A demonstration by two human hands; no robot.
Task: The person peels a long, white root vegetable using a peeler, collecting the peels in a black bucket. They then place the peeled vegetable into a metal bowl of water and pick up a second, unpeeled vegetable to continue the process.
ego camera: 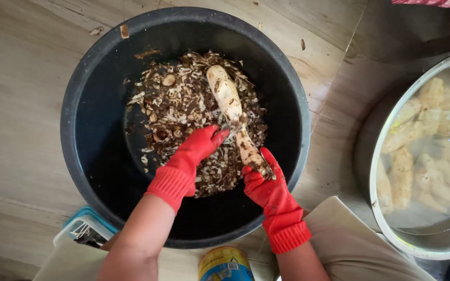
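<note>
The right hand [265, 183], in a red rubber glove, is closed around the lower end of a long pale root [234, 115] and holds it slanted above the black tub [84, 112], so the root hangs over the middle of the tub with its far end pointing to the tub's back wall. The left hand [196, 148], also gloved in red, rests on the root near its middle with fingers half curled; if there is a blade inside this hand, I cannot tell it. The root looks wet and dirty, so I judge it could slip from the right hand and drop into the tub, and a scraping stroke that slides off the root could come against the right glove. The tub holds a heap of brown and white peelings [183, 104] with some cut root ends. To the right of the tub, well apart, stands a metal basin [391, 218] with water and several peeled pale roots [402, 174] under the surface. Just beside the tub's near rim stands a yellow and blue can [225, 265], and at the near left a clear box with a blue rim [82, 226].
</note>
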